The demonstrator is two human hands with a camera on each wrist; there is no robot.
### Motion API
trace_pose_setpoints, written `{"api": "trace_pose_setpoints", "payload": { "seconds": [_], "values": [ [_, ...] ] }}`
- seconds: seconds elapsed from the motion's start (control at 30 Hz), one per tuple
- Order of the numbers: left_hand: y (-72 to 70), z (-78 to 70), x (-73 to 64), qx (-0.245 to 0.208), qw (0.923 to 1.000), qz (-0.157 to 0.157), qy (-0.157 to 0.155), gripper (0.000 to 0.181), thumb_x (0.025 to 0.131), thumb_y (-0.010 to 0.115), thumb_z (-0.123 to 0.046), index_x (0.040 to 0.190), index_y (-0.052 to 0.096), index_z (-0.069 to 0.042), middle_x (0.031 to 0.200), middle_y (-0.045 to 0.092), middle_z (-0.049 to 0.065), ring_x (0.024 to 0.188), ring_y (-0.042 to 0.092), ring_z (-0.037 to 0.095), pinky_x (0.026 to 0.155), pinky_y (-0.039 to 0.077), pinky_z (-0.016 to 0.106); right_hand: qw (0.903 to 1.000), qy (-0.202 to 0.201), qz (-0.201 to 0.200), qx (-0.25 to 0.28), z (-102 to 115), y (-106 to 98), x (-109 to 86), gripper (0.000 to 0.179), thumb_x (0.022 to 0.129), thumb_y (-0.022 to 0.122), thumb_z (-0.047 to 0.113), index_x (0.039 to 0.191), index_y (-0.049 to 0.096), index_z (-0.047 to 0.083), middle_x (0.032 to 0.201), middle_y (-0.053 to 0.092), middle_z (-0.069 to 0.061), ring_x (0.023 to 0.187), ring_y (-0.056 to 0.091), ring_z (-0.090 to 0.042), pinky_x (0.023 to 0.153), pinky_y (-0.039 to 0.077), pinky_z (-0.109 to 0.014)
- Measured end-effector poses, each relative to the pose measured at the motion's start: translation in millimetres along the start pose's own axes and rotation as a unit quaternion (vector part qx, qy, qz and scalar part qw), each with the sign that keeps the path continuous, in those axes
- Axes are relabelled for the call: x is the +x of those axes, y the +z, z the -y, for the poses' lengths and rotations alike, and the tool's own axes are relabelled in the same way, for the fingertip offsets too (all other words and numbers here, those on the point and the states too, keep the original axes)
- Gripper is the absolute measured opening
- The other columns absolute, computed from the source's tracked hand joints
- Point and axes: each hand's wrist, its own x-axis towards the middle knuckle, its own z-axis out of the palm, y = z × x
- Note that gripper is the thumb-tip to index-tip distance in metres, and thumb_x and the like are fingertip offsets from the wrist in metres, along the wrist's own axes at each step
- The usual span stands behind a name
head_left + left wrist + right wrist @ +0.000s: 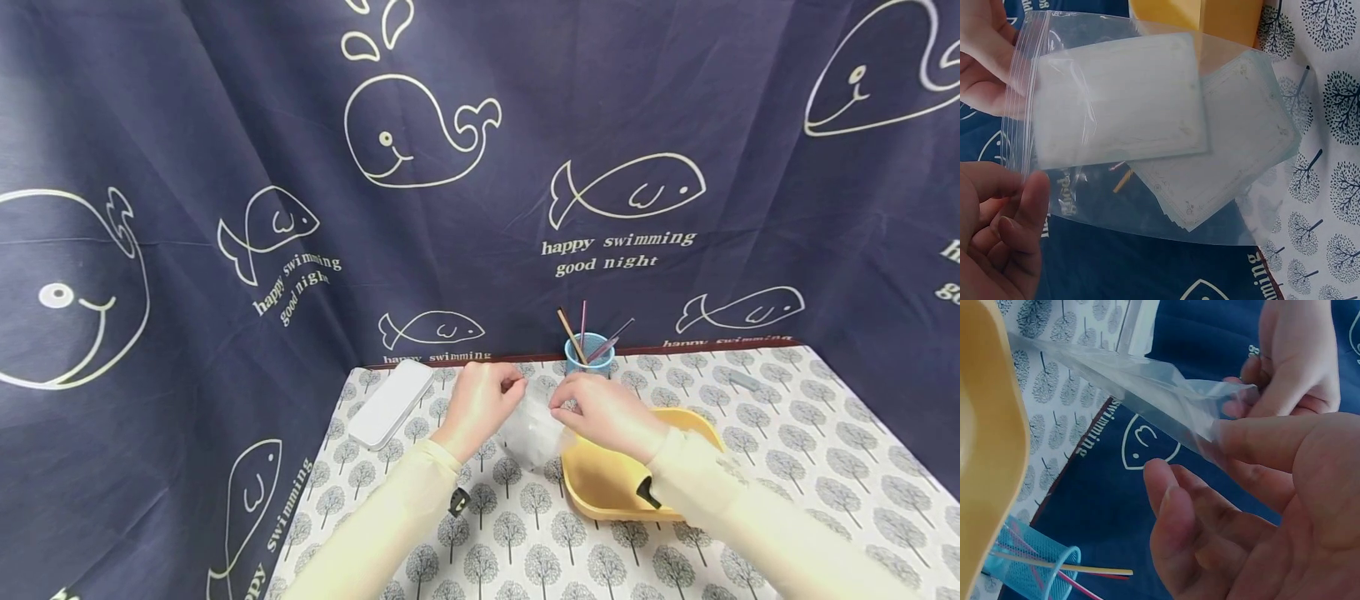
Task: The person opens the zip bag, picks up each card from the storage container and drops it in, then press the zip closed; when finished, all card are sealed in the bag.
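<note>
Both hands hold up a clear zip-lock bag (531,433) by its zip edge. My left hand (483,400) pinches one end of that edge between thumb and fingers, and my right hand (603,412) pinches the other end. Inside the bag, the left wrist view shows a stack of pale, patterned-edge paper cards (1241,134) lying at an angle. Another pale card or small stack (1122,100) overlaps it nearer the zip. From the right wrist side the bag (1166,394) is seen nearly edge-on, and its mouth looks slightly parted.
A yellow basin (600,479) stands on the tree-patterned tablecloth beneath the right forearm. Behind it is a blue mesh cup (579,362) with several pencil-like sticks. A white case (392,402) lies at the back left, and a small grey object (744,381) at the back right.
</note>
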Motion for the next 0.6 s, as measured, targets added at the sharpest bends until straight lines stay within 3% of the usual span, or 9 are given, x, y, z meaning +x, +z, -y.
{"api": "trace_pose_setpoints", "payload": {
  "seconds": [0.17,0.6],
  "values": [
    [-0.9,-1.8,-0.3,-0.001,0.9999,-0.004,0.009,0.013,0.088,0.073,-0.009,0.081,0.08,-0.017,0.075,0.074,-0.009,0.064,0.064,0.003,0.061,0.051,0.02,0.9998,-0.012,0.002,-0.015,2,8,4.9,0.006,0.094,0.075,0.019,0.095,0.08,0.015,0.103,0.074,0.003,0.101,0.071,-0.022,0.089,0.056,-0.044],
    [0.6,-5.4,-0.3,-0.003,0.9999,-0.003,0.012,0.012,0.089,0.073,-0.01,0.082,0.081,-0.017,0.074,0.073,-0.01,0.06,0.058,0.0,0.06,0.049,0.019,0.9983,-0.017,-0.006,-0.056,8,26,16.9,0.005,0.085,0.084,0.018,0.084,0.081,0.02,0.086,0.076,0.006,0.08,0.072,-0.018,0.069,0.058,-0.039]
  ]
}}
